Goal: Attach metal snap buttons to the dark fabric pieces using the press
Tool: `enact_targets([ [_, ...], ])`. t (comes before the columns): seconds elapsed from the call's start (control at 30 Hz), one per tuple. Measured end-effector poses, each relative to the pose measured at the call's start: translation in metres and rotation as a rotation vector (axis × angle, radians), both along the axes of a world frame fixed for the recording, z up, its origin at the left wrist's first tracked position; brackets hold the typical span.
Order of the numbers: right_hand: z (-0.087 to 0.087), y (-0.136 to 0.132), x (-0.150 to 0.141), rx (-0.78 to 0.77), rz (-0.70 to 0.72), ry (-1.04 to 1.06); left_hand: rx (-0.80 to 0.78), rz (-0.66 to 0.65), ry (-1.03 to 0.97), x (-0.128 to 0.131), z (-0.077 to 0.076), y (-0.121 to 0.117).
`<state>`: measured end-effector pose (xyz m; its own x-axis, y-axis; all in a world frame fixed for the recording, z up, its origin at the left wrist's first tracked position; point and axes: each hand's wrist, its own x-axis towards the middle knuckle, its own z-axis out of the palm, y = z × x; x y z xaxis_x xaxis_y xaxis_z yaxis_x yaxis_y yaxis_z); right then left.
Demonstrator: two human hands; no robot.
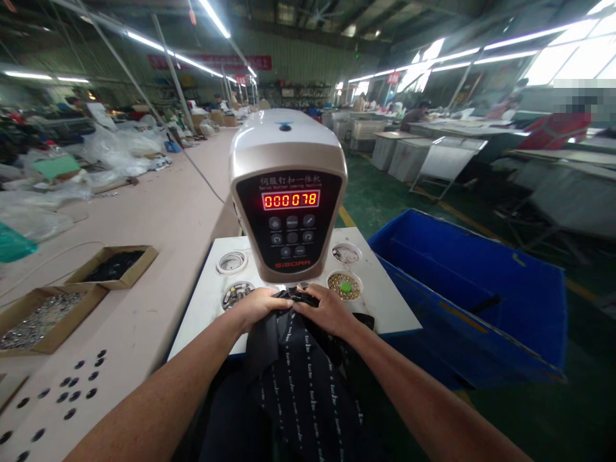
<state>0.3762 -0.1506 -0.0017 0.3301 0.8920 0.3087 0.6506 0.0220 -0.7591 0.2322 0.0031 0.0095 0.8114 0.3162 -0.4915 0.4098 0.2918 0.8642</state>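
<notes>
Dark cloth with white print point(310, 385) hangs toward camera, upper edge bunched at lower front of machine point(289, 160), near side of white table point(389, 308). Left hand point(257, 305) and right hand point(330, 311) both pinch that edge, thumbs on top, close together; fingers underneath mostly hidden. Cloth looks light, limp, hardly fragile; likely creases and slides easily. Best hold: folded edge, thumb each side, layers pressed flat.
</notes>
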Motion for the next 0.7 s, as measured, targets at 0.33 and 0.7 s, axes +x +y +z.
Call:
enact_targets([
  [0.33,-0.014,0.006,0.000,0.261,-0.020,-0.061,-0.051,0.004,0.003,0.001,0.002,0.001],
  [0.7,-0.015,0.006,0.000,0.110,0.038,-0.006,0.024,-0.012,0.007,0.001,0.001,0.001],
])
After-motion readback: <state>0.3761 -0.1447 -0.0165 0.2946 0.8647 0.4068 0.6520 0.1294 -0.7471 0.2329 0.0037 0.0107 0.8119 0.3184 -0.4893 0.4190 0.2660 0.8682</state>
